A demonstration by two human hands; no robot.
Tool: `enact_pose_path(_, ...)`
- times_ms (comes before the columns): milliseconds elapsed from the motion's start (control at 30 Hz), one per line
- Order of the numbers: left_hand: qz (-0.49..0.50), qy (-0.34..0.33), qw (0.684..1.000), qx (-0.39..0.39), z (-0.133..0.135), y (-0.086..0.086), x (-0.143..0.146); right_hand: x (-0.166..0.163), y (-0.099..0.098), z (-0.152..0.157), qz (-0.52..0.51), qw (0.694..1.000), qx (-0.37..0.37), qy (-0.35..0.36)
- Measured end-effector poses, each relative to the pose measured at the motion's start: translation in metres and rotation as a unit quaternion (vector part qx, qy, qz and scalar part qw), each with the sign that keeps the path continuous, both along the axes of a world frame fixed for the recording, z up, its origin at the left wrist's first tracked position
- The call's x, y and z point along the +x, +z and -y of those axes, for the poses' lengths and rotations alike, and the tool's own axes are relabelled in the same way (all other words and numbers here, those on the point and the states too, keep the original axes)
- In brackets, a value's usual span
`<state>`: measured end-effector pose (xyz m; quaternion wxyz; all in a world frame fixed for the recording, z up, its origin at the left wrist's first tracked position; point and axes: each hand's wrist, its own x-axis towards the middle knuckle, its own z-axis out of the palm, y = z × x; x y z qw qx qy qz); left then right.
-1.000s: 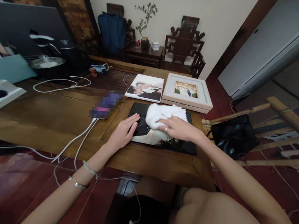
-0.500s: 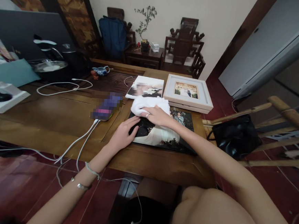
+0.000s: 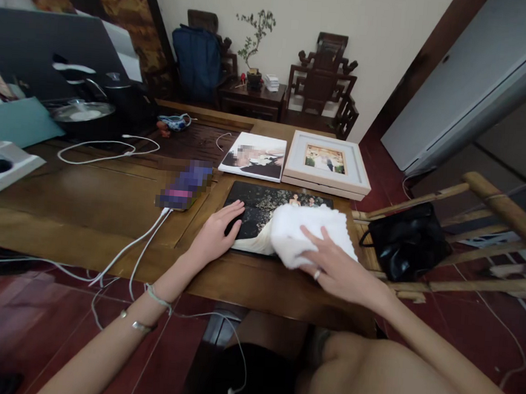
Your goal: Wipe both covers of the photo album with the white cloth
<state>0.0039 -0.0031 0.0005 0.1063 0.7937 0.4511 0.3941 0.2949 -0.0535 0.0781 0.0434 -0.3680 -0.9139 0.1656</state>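
Here, on the wooden desk [image 3: 85,201], lay a dark glossy photo panel [image 3: 262,209] directly under both hands. Left hand [image 3: 217,236] rested flat and open on the panel's near left corner, fingers spread, gripping nothing, merely pressing down. Right hand [image 3: 337,266] lay palm down on a bunched white cloth [image 3: 303,233], fingers extended over it rather than curled round it, with a ring on one finger. Covered the panel's near right corner, that cloth, touching the glossy surface and spilling a little past the desk's near edge.

Beyond the hands, just past the panel's far edge, sat a white-framed picture [image 3: 327,162] ahead of the right hand and an unframed print [image 3: 254,155] beside it, the two touching or nearly so. To the left of the left hand, close by, lay a blurred phone-like object [image 3: 184,185] with a white cable [image 3: 126,250] running off the near edge of the desk toward the floor. Farther left, well apart from the hands, lay another looped white cable [image 3: 107,148] and a white box [image 3: 1,170]. To the right of the right hand, off the desk, hung a black bag [image 3: 405,238] against a wooden rail [image 3: 508,210]. On the left wrist, a thin bracelet [image 3: 141,326] and a cord.
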Motion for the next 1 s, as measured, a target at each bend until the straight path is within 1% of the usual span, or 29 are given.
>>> enact_pose_path(67,-0.002,0.001,1.000,0.000,0.000,0.000,0.000,-0.003,0.014,0.019,-0.004,0.996,-0.073,0.054)
enact_pose_path(100,-0.003,0.001,1.000,0.000,0.000,0.000,0.000,-0.004,0.020,0.023,-0.006,0.992,-0.106,0.071)
enact_pose_path(133,-0.004,0.001,1.000,-0.002,0.000,0.000,0.000,-0.004,0.025,0.023,-0.006,0.988,-0.133,0.076)
enact_pose_path(200,-0.005,0.002,1.000,-0.003,0.000,0.000,-0.001,-0.004,0.029,0.012,-0.003,0.986,-0.158,0.054)
enact_pose_path(233,-0.004,0.002,1.000,-0.003,-0.001,0.000,-0.001,-0.004,0.028,0.002,0.000,0.988,-0.153,0.032)
enact_pose_path(300,-0.001,0.000,1.000,-0.002,-0.001,0.000,-0.001,-0.006,0.020,-0.024,0.003,0.993,-0.114,-0.005)
enact_pose_path(433,0.001,-0.002,1.000,-0.002,-0.001,0.000,-0.001,-0.025,-0.003,-0.073,-0.006,1.000,0.007,-0.028)
enact_pose_path(533,-0.001,-0.002,1.000,-0.002,-0.002,-0.001,-0.002,-0.047,-0.016,-0.087,0.000,0.996,0.067,-0.057)
enact_pose_path(600,-0.002,-0.002,1.000,-0.003,-0.002,-0.002,-0.002,-0.060,-0.019,-0.082,0.005,0.995,0.085,-0.050)
enact_pose_path(700,-0.004,-0.003,1.000,-0.006,-0.003,-0.002,-0.003,-0.067,-0.015,-0.057,-0.006,0.998,0.068,0.011)
enact_pose_path(767,-0.005,-0.005,1.000,-0.011,-0.003,-0.002,-0.003,-0.062,-0.007,-0.035,-0.021,0.998,0.027,0.052)
enact_pose_path(867,-0.003,-0.005,1.000,-0.021,-0.002,0.000,-0.002,-0.044,0.010,-0.007,-0.033,0.991,-0.066,0.108)
enact_pose_path(933,-0.001,-0.004,1.000,-0.021,-0.002,0.001,-0.002,-0.026,0.018,0.004,-0.024,0.986,-0.123,0.110)
enact_pose_path(1000,0.001,-0.004,1.000,-0.018,-0.001,0.001,-0.002,-0.007,0.021,0.007,-0.002,0.987,-0.153,0.056)
